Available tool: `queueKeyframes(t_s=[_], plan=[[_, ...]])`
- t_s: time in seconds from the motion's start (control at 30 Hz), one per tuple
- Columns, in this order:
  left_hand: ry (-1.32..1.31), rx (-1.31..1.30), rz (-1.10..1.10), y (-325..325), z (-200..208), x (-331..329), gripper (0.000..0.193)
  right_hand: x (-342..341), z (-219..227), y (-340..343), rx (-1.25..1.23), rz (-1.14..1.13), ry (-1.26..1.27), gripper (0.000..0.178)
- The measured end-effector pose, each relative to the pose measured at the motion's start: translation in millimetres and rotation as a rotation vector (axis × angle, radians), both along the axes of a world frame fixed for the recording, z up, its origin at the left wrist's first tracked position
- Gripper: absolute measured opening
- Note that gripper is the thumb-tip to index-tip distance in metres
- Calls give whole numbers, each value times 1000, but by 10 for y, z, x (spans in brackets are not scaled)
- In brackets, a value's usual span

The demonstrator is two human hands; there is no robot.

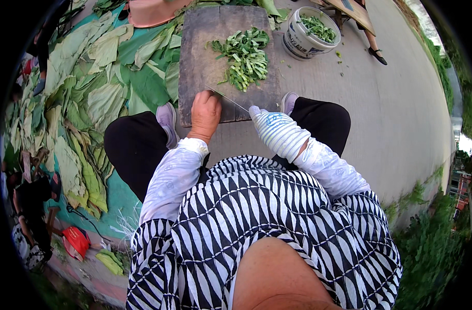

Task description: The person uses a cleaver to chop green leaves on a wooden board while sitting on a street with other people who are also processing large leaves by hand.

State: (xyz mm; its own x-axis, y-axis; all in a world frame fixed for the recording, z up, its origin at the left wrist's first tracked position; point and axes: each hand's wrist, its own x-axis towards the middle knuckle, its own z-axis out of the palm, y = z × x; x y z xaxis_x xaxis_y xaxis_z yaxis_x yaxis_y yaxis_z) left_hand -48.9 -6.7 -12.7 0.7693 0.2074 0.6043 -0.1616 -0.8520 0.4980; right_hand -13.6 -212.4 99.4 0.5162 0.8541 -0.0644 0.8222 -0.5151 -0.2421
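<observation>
A worn wooden chopping board (pixel 204 39) lies in front of me between my feet. On its right part sits a loose heap of chopped green leaf strips (pixel 247 64). My right hand (pixel 279 132), in a white glove with blue stripes, is closed at the handle end of a knife (pixel 231 99). The thin blade slants up and left across the board's near part. My bare left hand (pixel 205 112) rests at the board's near left with its fingers curled together, close to the blade's tip. Whatever its fingers pinch, if anything, is hidden.
Large green leaves (pixel 107 101) cover a green sheet on the left. A white bucket (pixel 297 44) of chopped leaves stands beyond the board's right side. A pink basin (pixel 156 13) is at the far left, and other people's limbs show at the edges. A red bag (pixel 76 242) lies lower left.
</observation>
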Motion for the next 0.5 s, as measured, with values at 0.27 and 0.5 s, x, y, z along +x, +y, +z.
queueKeyframes(t_s=[0.27, 0.5], plan=[[17, -14, -4, 26, 0, -55, 15, 305, -192, 564, 23, -10, 124, 15], [34, 20, 21, -27, 42, -80, 19, 588, -270, 774, 24, -242, 255, 23]])
